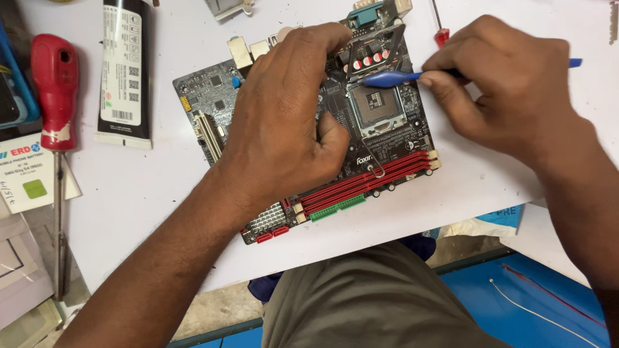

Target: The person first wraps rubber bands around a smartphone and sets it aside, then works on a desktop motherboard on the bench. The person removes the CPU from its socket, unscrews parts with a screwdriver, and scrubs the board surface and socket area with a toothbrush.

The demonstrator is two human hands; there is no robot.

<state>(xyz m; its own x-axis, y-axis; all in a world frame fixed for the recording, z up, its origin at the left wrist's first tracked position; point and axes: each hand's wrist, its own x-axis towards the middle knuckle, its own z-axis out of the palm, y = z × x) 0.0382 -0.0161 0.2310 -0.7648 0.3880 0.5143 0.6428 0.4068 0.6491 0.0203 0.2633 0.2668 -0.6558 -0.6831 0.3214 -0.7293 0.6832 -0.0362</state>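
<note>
Motherboard [387, 138], mid white tabletop [142, 193]: left hand [284, 122] pressed flat on it, hiding its centre. Right hand [509, 90] pinches blue pry tool [390, 78] over open socket [377, 106]. Left: red-handled screwdriver [55, 90], black tube [126, 71].

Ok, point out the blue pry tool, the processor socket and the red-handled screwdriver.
blue pry tool [387, 78], head view, on its flat tip over the socket.
processor socket [376, 105], head view, on its pin grid.
red-handled screwdriver [54, 84], head view, on its handle.

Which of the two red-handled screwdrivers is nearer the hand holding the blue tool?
The small one at the top edge, just beside the right hand; the large one lies far left.
</note>
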